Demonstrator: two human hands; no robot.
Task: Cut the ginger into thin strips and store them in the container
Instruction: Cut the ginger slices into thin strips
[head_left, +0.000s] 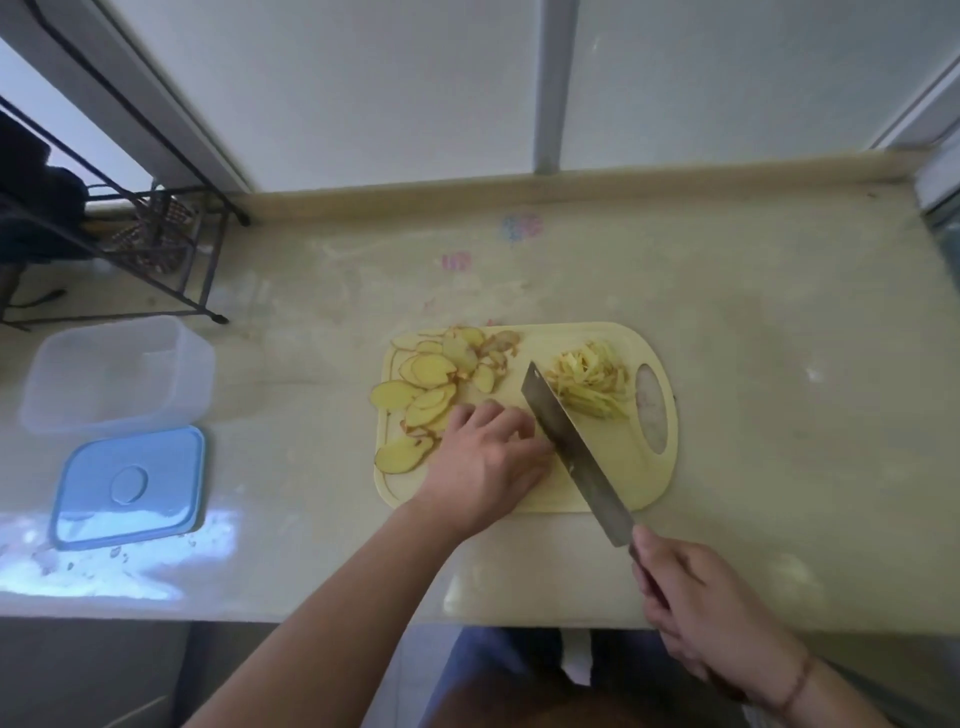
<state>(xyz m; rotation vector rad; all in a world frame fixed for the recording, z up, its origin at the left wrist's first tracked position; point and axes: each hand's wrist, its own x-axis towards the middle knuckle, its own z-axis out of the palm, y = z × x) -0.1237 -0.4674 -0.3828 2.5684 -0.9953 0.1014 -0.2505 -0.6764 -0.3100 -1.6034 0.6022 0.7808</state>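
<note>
At the near edge of the beige stone bench (727, 364), toward its right end, your right hand (696, 603) is wrapped around the dark handle of the steel cleaver (571, 447). The blade runs diagonally up and left across the pale yellow plastic cutting board (613, 488); whether its edge touches the board I cannot tell.

Your left hand (491, 462) sits on the board's near-left part, fingers curled down, knuckles right beside the blade's flat. It hides whatever is under it, so I cannot tell if it pins ginger.

Oval yellow ginger slices with reddish skin edges (431, 384) are spread over the board's left and far-left area, one overhanging the left edge. Thin pale ginger strips (592, 384) are piled on the far-right part, just right of the blade tip and next to the board's oval handle cutout.

Near the bench's left edge lies the light blue square plastic lid (130, 488), flat. Just behind it stands the clear square plastic container (119, 374), uncovered, well apart from the board.

At the far-left corner stands a black wire rack (156, 228).
</note>
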